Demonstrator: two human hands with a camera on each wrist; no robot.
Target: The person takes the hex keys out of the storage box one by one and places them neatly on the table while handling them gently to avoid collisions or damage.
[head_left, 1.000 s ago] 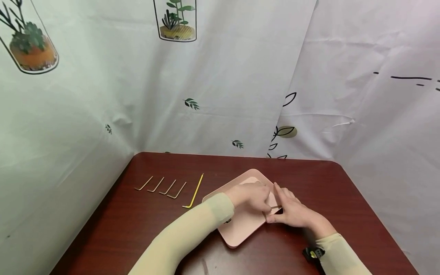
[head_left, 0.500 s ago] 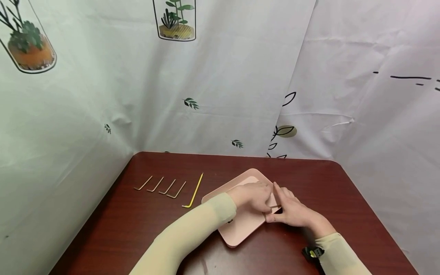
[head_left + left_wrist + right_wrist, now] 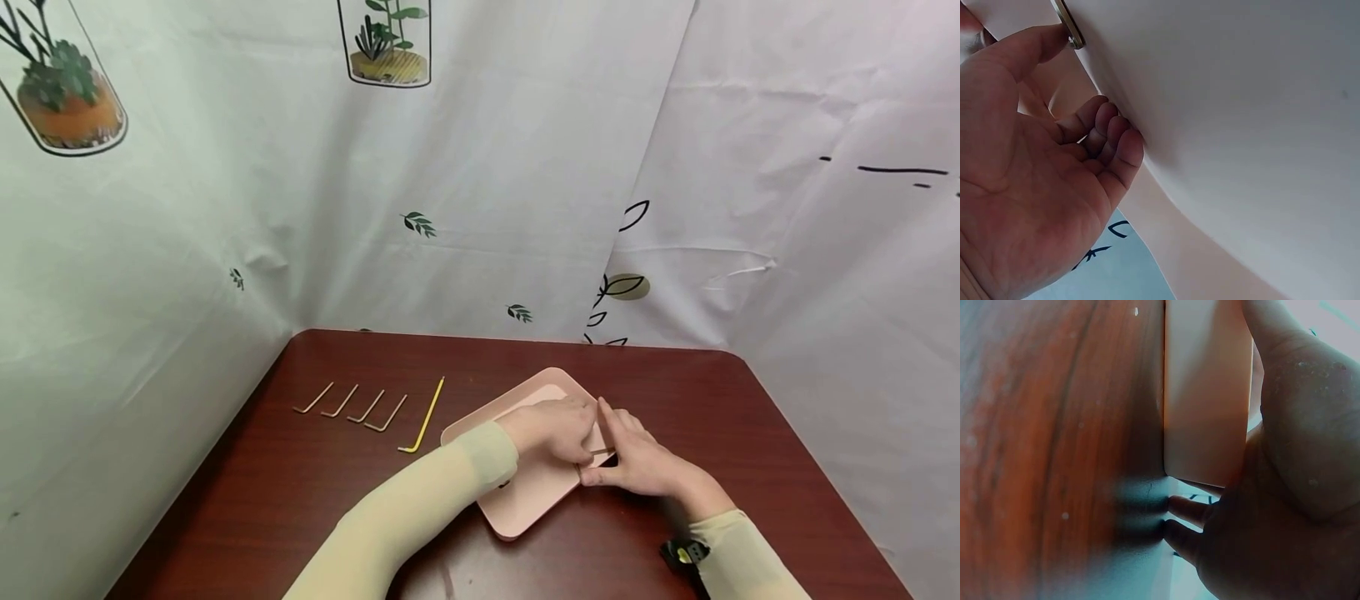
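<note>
A pink rectangular tray (image 3: 517, 504) sits slantwise on the table. My left hand (image 3: 555, 427) is inside it with curled fingers near the right corner. In the left wrist view the thumb touches the end of a metal hex key (image 3: 1070, 24), and the fingertips rest against the tray. Much of that key is hidden; a short piece shows between the hands in the head view. My right hand (image 3: 637, 458) grips the tray's right corner from outside, thumb on the near side and fingers on the far side. Its palm lies along the tray wall (image 3: 1204, 400) in the right wrist view.
Several bare metal hex keys (image 3: 387, 414) lie in a row on the dark red table (image 3: 247, 500), left of the tray. Beside them is a longer yellow hex key (image 3: 427, 417). A printed white curtain (image 3: 480, 167) hangs behind the table.
</note>
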